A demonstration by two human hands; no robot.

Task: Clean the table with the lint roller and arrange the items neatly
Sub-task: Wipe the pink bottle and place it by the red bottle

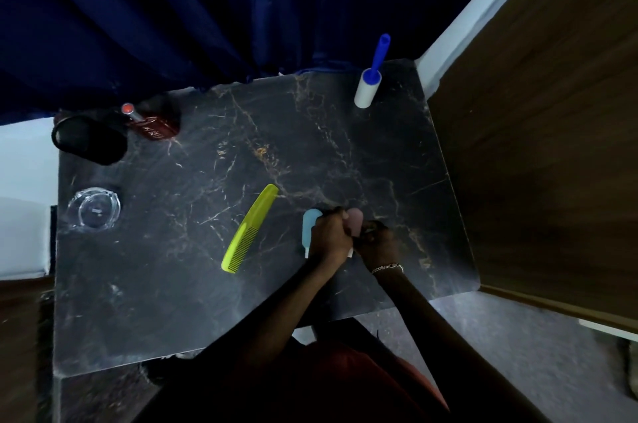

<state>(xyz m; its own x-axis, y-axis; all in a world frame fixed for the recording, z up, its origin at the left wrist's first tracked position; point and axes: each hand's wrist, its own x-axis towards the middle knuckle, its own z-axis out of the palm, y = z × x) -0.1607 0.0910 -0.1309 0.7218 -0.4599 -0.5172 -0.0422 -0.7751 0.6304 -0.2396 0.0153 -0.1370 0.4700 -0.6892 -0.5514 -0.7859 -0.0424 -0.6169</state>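
A lint roller (368, 85) with a white roll and blue handle stands upright at the far right of the dark marble table (207, 284). A yellow-green comb (249, 228) lies near the middle. My left hand (331, 236) is curled over a light blue popsicle-shaped item (309, 225) and a pink one (355, 221). My right hand (378, 243), with a bracelet at the wrist, meets them at the pink item with curled fingers; its exact hold is hidden.
A glass ashtray (94, 207) sits at the left edge. A black cup (88, 138) and a dark red bottle (152, 123) stand at the far left corner. Blue curtain hangs behind the table; a wooden panel (535, 146) borders the right.
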